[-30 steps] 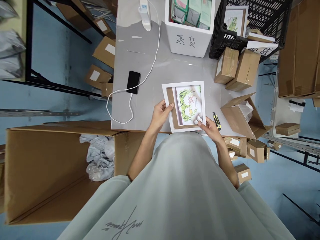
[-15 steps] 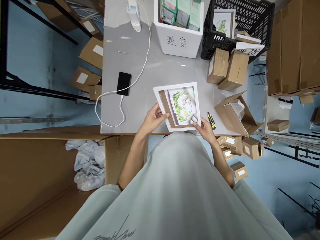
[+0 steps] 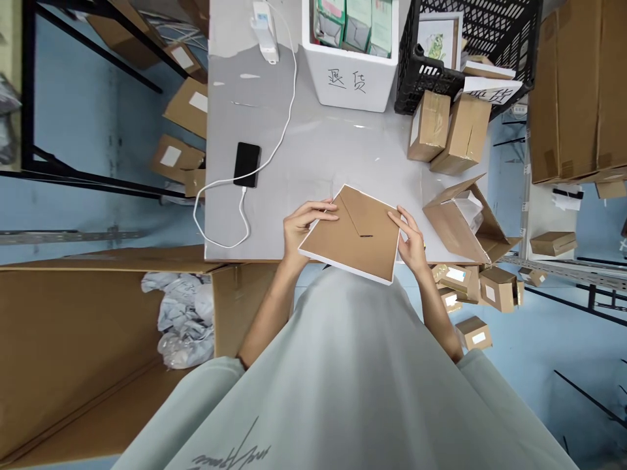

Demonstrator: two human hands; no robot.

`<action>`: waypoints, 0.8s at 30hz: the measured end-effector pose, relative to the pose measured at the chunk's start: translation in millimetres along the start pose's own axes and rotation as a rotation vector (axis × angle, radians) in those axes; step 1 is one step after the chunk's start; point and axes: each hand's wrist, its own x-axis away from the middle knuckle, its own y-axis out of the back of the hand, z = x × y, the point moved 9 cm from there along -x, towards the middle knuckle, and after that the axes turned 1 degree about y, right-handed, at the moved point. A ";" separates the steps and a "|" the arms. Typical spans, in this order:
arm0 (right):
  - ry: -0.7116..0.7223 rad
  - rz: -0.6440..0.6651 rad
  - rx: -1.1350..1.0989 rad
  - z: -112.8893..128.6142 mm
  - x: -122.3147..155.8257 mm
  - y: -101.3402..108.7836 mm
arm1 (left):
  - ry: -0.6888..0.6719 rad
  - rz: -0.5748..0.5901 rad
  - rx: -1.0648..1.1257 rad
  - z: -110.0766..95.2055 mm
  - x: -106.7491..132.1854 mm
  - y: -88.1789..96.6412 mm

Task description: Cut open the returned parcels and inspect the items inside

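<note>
A picture frame (image 3: 353, 251) is held at the table's front edge, its brown back with a folding stand flap facing up and its white rim showing along the near side. My left hand (image 3: 302, 228) grips it at the left, fingers lying over the back. On the opposite side my right hand (image 3: 410, 238) holds the right edge, fingertips on the brown board. The printed front is turned away and hidden. The frame is tilted, its near edge above my lap.
A phone (image 3: 247, 164) on a white cable lies at left. At the back stand a white foam box (image 3: 350, 81) and a black crate (image 3: 416, 85) holding frames. Cardboard boxes (image 3: 428, 127) and an opened carton (image 3: 455, 225) sit at right. A big carton (image 3: 98, 326) stands lower left.
The picture frame has been turned over: its printed front faced up before, and now its brown back does. Both hands have shifted their hold. The yellow-black cutter is no longer visible.
</note>
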 end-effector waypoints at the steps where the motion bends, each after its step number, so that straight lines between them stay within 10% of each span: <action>1: 0.005 -0.019 -0.002 -1.5 -1.2 1.9 | 0.002 -0.002 0.003 -0.1 0.5 -2.3; 14: -0.394 0.019 -0.199 -59.0 8.5 -11.9 | 0.286 0.035 -0.172 78.1 -17.0 -16.8; 24: -0.441 -0.042 -0.488 -65.4 5.1 9.9 | 0.688 0.447 -0.003 82.0 -9.3 -69.0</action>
